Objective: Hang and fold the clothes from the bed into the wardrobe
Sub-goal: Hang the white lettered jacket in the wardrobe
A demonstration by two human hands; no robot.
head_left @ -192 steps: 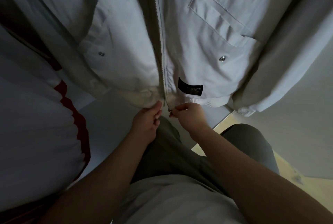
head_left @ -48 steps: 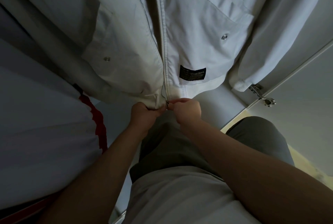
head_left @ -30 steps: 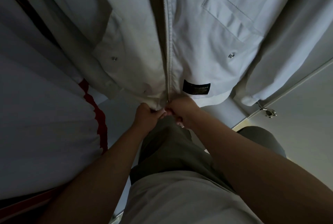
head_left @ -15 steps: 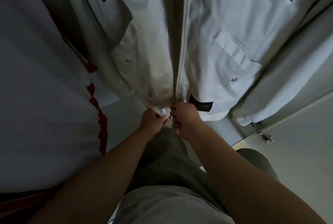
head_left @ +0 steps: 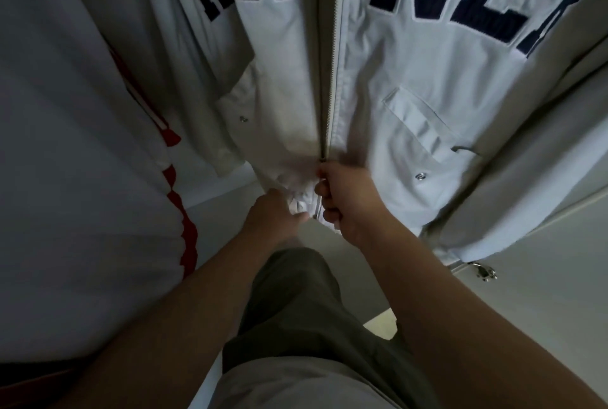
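White jacket [head_left: 411, 86] hanging in the wardrobe, left hand [head_left: 273, 214] gripping its bunched hem, right hand [head_left: 345, 194] pinching the zipper [head_left: 330, 96] low down, red-trimmed garment [head_left: 82, 145] crowding left, wardrobe door [head_left: 543, 293] close right

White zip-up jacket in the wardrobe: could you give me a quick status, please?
Left hand bunching hem. Right hand fisted at zipper base. White zip-up jacket with navy letters hanging, mostly unzipped. Red-trimmed white garment alongside, not obstructing.

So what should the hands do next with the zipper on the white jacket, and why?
Probably slide the zipper up. The right hand pinches at its low end, the left hand holds the jacket hem bunched, and above them the teeth look open.
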